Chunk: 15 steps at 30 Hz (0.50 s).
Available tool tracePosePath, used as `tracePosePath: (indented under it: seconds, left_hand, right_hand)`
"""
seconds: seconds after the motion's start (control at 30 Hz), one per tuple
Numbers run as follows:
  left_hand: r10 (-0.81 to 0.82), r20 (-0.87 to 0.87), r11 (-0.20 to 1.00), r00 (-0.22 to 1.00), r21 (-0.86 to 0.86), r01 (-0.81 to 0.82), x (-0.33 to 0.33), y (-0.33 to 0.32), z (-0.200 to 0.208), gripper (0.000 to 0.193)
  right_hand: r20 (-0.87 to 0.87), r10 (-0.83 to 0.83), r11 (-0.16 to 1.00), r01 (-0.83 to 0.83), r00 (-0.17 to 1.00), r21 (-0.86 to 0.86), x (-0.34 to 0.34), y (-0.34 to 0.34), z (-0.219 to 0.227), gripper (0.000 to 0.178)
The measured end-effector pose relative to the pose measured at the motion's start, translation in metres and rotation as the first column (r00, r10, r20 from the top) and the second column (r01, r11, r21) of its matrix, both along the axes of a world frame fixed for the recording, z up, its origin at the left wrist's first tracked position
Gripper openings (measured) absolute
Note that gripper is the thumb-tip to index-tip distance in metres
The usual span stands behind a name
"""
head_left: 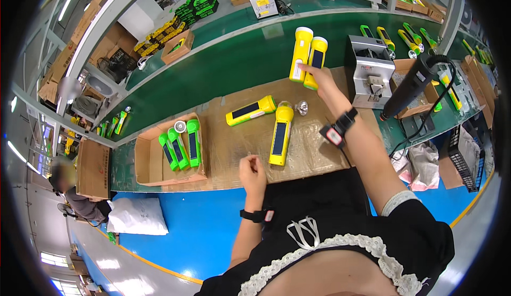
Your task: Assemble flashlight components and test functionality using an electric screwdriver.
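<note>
My right hand (pixel 321 79) reaches over the far side of the cardboard-covered bench, closed around the lower ends of two yellow flashlights. The left one of the pair (pixel 302 48) shows a pale switch; the other flashlight (pixel 317 61) has a dark solar panel. My left hand (pixel 252 172) is above the bench's near edge, fingers curled together; what they hold, if anything, is hidden. To its right lies a yellow flashlight (pixel 279 139) with its head away from me. Another yellow flashlight (pixel 250 111) lies crosswise behind it. A loose silver reflector (pixel 302 107) sits beside their heads.
A cardboard box (pixel 146 157) at the left holds green flashlights (pixel 194 144) and a reflector. A metal machine (pixel 367 72) and a black cylindrical tool (pixel 407 87) with a cable stand at the right. Behind runs a green conveyor belt (pixel 223 72). A person (pixel 80 195) is at far left.
</note>
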<state>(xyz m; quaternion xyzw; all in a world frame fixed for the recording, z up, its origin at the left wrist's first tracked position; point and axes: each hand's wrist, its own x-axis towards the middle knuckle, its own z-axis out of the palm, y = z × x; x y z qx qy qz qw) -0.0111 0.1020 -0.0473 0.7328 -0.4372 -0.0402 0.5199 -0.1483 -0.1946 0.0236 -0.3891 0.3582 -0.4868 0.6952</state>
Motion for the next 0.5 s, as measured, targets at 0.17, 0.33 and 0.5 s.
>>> tracePosePath:
  seconds: [0.17,0.33,0.5]
  left_hand:
    - [0.036,0.150,0.998,0.988,0.054,-0.044,-0.013,-0.014,0.005,0.005]
    - [0.050,0.163,0.993,0.985,0.095,-0.066,-0.009,-0.009,0.004,0.004]
    - [0.021,0.140,0.995,0.990,0.093,-0.034,-0.011,-0.012,0.006,0.005]
  right_hand:
    - [-0.487,-0.273,0.960,0.270,0.830,-0.078,0.014,-0.121,-0.059,0.062]
    - [-0.758,-0.358,0.921,0.338,0.545,-0.192,0.015,-0.154,-0.056,0.085]
    - [-0.875,-0.438,0.892,0.219,0.208,-0.394,-0.009,-0.186,-0.032,0.072]
